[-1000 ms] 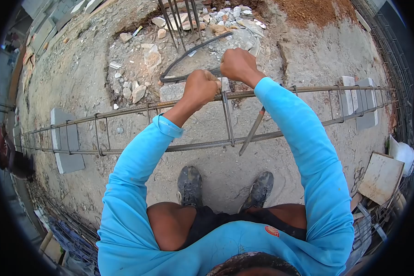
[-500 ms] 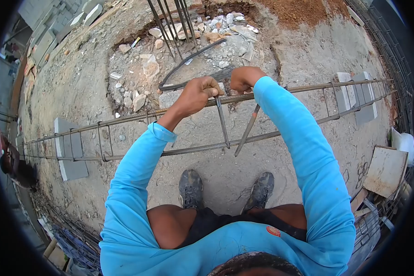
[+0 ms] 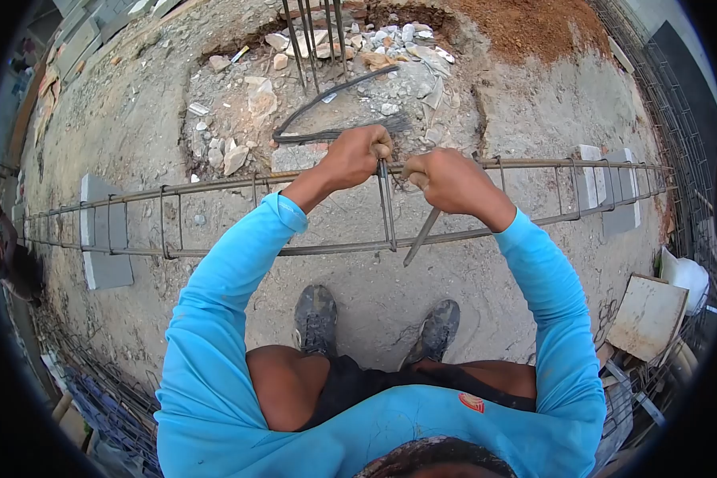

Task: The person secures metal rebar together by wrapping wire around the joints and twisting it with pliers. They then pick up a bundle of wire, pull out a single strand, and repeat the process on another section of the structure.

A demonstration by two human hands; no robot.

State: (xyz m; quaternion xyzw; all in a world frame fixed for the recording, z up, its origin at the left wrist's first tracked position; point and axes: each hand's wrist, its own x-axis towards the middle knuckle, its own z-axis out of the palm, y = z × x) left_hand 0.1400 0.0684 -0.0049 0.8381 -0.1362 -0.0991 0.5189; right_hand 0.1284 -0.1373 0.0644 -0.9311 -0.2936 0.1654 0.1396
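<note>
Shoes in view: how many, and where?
2: the left shoe and right shoe, apart, on the near side of the rebar frame. Any on the person at the left edge can't be made out.
</note>
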